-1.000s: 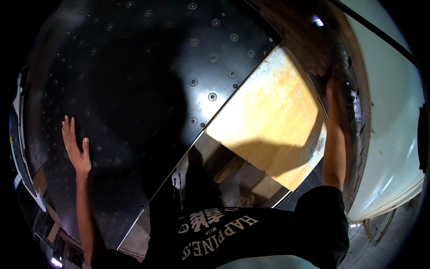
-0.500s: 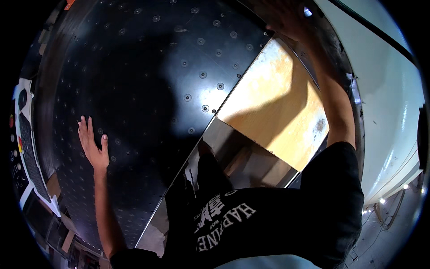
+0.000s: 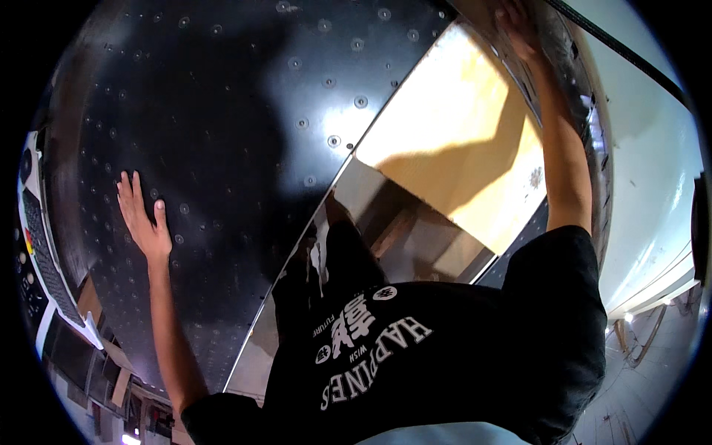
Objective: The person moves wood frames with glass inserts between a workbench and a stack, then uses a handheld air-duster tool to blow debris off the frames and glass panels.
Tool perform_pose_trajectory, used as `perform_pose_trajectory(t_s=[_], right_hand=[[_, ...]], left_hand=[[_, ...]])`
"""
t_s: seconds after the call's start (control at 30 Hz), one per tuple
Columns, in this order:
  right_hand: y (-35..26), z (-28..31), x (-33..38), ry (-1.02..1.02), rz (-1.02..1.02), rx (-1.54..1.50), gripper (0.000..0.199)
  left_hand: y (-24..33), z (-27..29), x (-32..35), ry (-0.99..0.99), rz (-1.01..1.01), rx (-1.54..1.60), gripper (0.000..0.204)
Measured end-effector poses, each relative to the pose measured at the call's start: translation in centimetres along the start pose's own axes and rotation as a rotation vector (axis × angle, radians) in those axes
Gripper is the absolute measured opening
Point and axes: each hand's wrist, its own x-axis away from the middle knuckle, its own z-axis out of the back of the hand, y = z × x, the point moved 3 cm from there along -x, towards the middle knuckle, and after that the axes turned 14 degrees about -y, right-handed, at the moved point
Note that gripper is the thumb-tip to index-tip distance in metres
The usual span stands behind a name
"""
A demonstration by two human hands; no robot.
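My left hand (image 3: 144, 226) lies open on the black tabletop (image 3: 311, 122), fingers stretched out and thumb apart. The tabletop is dotted with small round studs in rows. At the far right my right hand (image 3: 521, 31) is in shadow beside a dark machine edge, past the far corner of a yellowish wooden board (image 3: 452, 126). Its fingers look extended, and I see nothing held in them. The board butts against the tabletop's straight metal edge (image 3: 297, 248). My shadow falls over both surfaces.
A white control panel with a keyboard (image 3: 48, 245) stands at the left. A large pale, smooth machine cover (image 3: 645, 163) with a black cable (image 3: 623, 55) curves along the right. Below the board, a gap shows the floor and a piece of wood (image 3: 393, 232).
My right hand has shifted right, off the dark area beside the board's far corner. The left hand stays flat on the tabletop. The whole view has moved slightly.
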Motion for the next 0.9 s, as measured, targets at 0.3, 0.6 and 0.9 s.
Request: perform_pose_trajectory(t_s=[0.3, 0.6, 0.9], right_hand=[[-8.6, -5.4, 7.8, -0.046, -0.312, -0.232, 0.084], [-20.2, -7.6, 14.0, 0.176, -0.353, 0.100, 0.080], [-25.7, -11.9, 18.1, 0.183, -0.419, 0.109, 0.075]], left_hand=[[0.0, -0.8, 0.5, 0.016, -0.056, -0.026, 0.064], [-0.6, -1.4, 1.3, 0.061, -0.063, -0.006, 0.064], [0.8, -3.4, 8.3, 0.027, -0.094, -0.068, 0.070]])
